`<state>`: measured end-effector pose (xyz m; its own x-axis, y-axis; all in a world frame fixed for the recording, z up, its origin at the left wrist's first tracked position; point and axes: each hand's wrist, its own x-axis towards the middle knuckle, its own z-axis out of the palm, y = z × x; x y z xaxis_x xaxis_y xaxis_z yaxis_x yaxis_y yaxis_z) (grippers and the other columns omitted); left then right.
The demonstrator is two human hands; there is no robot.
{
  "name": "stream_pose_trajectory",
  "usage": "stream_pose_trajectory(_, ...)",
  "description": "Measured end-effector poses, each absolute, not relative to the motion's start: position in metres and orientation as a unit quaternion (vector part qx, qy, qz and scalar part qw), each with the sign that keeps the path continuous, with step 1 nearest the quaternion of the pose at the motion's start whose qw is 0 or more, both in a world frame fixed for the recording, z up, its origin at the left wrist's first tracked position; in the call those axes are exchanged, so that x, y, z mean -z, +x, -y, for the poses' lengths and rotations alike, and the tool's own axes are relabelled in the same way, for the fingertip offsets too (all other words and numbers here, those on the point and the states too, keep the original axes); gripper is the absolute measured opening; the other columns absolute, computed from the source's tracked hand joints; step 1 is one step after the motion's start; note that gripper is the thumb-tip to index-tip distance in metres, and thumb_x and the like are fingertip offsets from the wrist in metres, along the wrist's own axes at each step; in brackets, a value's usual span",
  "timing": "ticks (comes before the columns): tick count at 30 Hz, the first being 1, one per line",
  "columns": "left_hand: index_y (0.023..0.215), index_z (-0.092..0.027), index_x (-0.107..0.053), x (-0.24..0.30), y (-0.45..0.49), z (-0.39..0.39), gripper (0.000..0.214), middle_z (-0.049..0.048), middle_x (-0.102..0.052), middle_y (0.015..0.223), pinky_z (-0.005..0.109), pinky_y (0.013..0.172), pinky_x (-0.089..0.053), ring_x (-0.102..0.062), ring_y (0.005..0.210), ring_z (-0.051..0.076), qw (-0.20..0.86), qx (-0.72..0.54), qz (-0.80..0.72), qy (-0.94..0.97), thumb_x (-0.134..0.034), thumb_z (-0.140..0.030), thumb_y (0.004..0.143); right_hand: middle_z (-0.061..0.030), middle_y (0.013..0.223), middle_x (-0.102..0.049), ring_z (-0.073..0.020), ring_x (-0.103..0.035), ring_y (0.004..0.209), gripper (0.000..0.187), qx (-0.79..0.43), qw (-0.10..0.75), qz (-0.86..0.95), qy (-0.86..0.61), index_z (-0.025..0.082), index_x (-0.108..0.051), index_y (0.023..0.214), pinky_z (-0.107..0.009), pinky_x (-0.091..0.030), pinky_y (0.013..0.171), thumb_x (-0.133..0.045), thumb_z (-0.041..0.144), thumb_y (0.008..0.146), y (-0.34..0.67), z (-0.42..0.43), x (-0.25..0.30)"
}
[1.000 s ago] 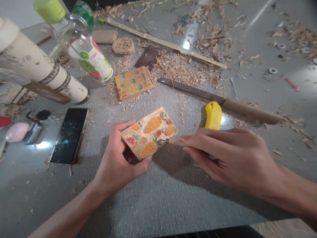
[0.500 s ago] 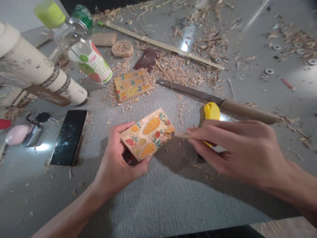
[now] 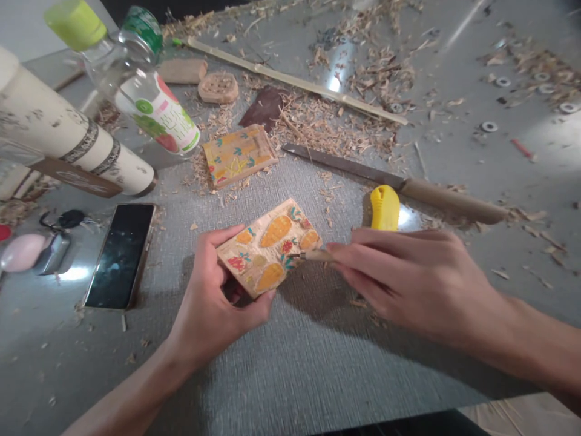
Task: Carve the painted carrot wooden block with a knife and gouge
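Note:
My left hand (image 3: 213,303) grips a small wooden block (image 3: 269,247) painted with orange carrots and red berries, tilted up off the grey mat (image 3: 290,363). My right hand (image 3: 408,281) is closed around a thin wooden-handled carving tool (image 3: 313,256). The tool's tip touches the block's right part, near a carrot. A yellow utility knife (image 3: 385,208) lies just beyond my right hand.
A second painted block (image 3: 238,155), a long file with a wooden handle (image 3: 394,180) and a bamboo strip (image 3: 295,82) lie behind among wood shavings. A phone (image 3: 120,254), keys, a clear bottle (image 3: 136,91) and a white tube (image 3: 68,136) sit at the left. Washers are scattered far right.
My right hand drew back to the right and then returned, bringing the tool tip onto the block again. The left hand and block stayed almost still.

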<state>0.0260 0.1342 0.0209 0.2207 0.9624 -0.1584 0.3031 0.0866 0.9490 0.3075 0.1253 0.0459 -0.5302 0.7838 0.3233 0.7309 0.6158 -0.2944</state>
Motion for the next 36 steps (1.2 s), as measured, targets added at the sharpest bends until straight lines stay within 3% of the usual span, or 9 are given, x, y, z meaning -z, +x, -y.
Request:
stream_pose_trajectory(6,0.134,-0.029,-0.045,-0.022,0.028,-0.135,0.076,0.0010,-0.076,0.110,0.018,0.053,-0.060,-0.078,0.076,0.016,0.507,-0.338,-0.532,0.588,-0.090,-0.020,0.073,0.0003,0.081,-0.075,-0.0113,-0.057,0.058,0.020,-0.053,0.240,0.866,-0.435,0.022,-0.075,0.095,-0.029,-0.038,0.054,-0.058,0.017,0.105,0.310,-0.131,-0.052)
stream_pose_trajectory(12,0.135,-0.030,-0.045,-0.023,0.029,-0.135,0.075,0.0014,-0.076,0.109,0.017,0.048,-0.056,-0.077,0.073,0.016,0.499,-0.328,-0.537,0.596,-0.089,-0.021,0.075,-0.0005,0.089,-0.077,-0.0100,-0.060,0.061,0.018,-0.085,0.239,0.878,-0.405,0.018,-0.075,0.106,-0.028,-0.038,0.053,-0.057,0.012,0.105,0.301,-0.125,-0.044)
stream_pose_trajectory(19,0.134,-0.028,-0.046,-0.023,0.028,-0.134,0.076,0.0029,-0.077,0.109,0.020,0.051,-0.059,-0.078,0.077,0.019,0.499,-0.331,-0.544,0.588,-0.091,-0.021,0.073,-0.0012,0.086,-0.077,-0.0110,-0.059,0.059,0.018,-0.074,0.234,0.859,-0.449,0.020,-0.076,0.101,-0.030,-0.035,0.053,-0.059,0.016,0.105,0.311,-0.130,-0.045)
stream_pose_trajectory(24,0.133,-0.028,-0.047,-0.023,0.028,-0.135,0.075,0.0013,-0.077,0.107,0.017,0.048,-0.056,-0.077,0.073,0.016,0.506,-0.343,-0.533,0.585,-0.091,-0.021,0.073,-0.0007,0.086,-0.076,-0.0106,-0.059,0.062,0.018,-0.072,0.247,0.873,-0.414,0.020,-0.074,0.100,-0.028,-0.039,0.056,-0.058,0.016,0.106,0.307,-0.131,-0.048)
stream_pose_trajectory(30,0.133,-0.028,-0.045,-0.022,0.029,-0.135,0.075,0.0018,-0.076,0.107,0.014,0.045,-0.052,-0.076,0.071,0.014,0.505,-0.344,-0.525,0.593,-0.091,-0.022,0.074,-0.0012,0.089,-0.077,-0.0103,-0.059,0.060,0.021,-0.066,0.224,0.879,-0.416,0.018,-0.076,0.101,-0.031,-0.035,0.051,-0.056,0.010,0.102,0.296,-0.125,-0.045)
stream_pose_trajectory(36,0.133,-0.029,-0.044,-0.023,0.028,-0.135,0.075,0.0021,-0.077,0.112,0.021,0.060,-0.066,-0.082,0.086,0.020,0.523,-0.340,-0.530,0.575,-0.091,-0.019,0.074,-0.0006,0.086,-0.078,-0.0110,-0.058,0.059,0.020,-0.034,0.220,0.873,-0.435,0.019,-0.077,0.102,-0.031,-0.033,0.051,-0.059,0.011,0.102,0.308,-0.129,-0.044)
